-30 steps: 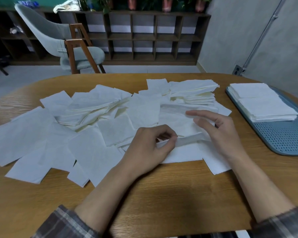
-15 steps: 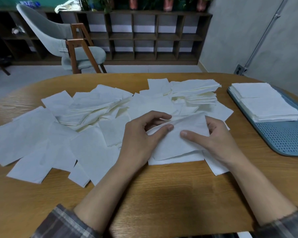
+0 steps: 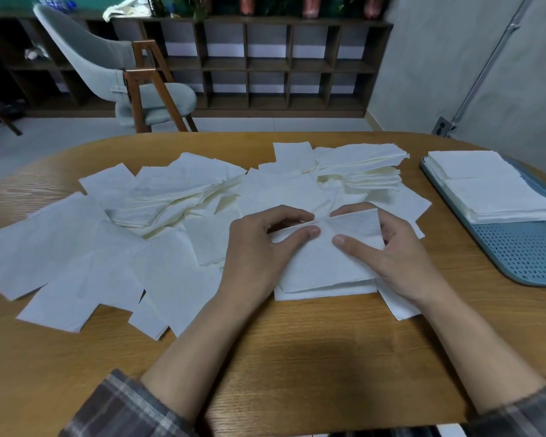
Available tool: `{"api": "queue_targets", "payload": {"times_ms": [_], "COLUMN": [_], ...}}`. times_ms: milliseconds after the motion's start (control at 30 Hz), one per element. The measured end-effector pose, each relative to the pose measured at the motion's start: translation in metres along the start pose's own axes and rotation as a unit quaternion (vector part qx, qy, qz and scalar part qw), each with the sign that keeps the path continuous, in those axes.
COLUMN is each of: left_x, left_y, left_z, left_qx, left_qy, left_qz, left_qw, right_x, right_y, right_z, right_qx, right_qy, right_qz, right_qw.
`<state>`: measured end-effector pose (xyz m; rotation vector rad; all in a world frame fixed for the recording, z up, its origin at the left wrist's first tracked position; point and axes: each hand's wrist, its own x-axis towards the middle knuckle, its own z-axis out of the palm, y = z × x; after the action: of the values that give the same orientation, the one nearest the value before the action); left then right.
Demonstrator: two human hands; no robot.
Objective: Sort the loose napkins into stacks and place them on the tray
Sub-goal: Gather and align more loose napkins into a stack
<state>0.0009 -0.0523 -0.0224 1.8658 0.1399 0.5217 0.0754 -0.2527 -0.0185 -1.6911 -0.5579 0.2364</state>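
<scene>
Wooden table [image 3: 297,357] strewn with loose napkins [image 3: 76,247], tray [image 3: 524,257] at right, chair [image 3: 85,58] behind.

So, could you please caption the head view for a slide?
Left hand and right hand pinch a napkin on a small stack; sorted stacks lie on the tray.

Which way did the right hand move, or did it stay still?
Yes, a little: the right hand slid away from the tray toward the left hand and now pinches the napkin.
</scene>
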Motion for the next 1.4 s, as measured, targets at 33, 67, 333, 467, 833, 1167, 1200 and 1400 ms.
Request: {"api": "queue_targets", "payload": {"times_ms": [33, 67, 333, 467, 833, 1167, 1200, 1400], "left_x": [0.0, 0.0, 0.006, 0.006, -0.01, -0.012, -0.012, -0.005], "left_y": [-0.001, -0.002, -0.003, -0.005, -0.018, -0.014, -0.012, -0.003], "left_z": [0.0, 0.001, -0.001, -0.003, 0.014, 0.013, 0.012, 0.006], "left_qx": [0.006, 0.015, -0.042, -0.043, 0.221, 0.208, 0.177, 0.001], "left_qy": [0.007, 0.015, -0.025, 0.018, -0.268, -0.248, -0.239, -0.133], "left_qz": [0.007, 0.016, -0.042, -0.042, 0.146, 0.16, 0.142, 0.045], "left_qw": [1.0, 1.0, 0.998, 0.998, 0.926, 0.932, 0.944, 0.99], "right_x": [0.0, 0.0, 0.0, 0.002, 0.008, 0.009, 0.009, 0.006], "right_y": [0.001, 0.001, -0.003, -0.001, 0.01, 0.014, 0.014, 0.009], "right_z": [0.0, 0.001, -0.003, -0.004, -0.014, -0.015, -0.014, -0.013], "right_qx": [-0.005, -0.006, 0.074, 0.018, -0.067, -0.084, -0.087, -0.025], "right_qy": [0.0, -0.001, 0.004, -0.023, 0.112, 0.076, 0.071, 0.024], "right_qz": [-0.007, -0.013, -0.012, -0.046, -0.043, -0.06, -0.062, -0.054], "right_qw": [1.0, 1.0, 0.997, 0.999, 0.99, 0.992, 0.992, 0.998]}}
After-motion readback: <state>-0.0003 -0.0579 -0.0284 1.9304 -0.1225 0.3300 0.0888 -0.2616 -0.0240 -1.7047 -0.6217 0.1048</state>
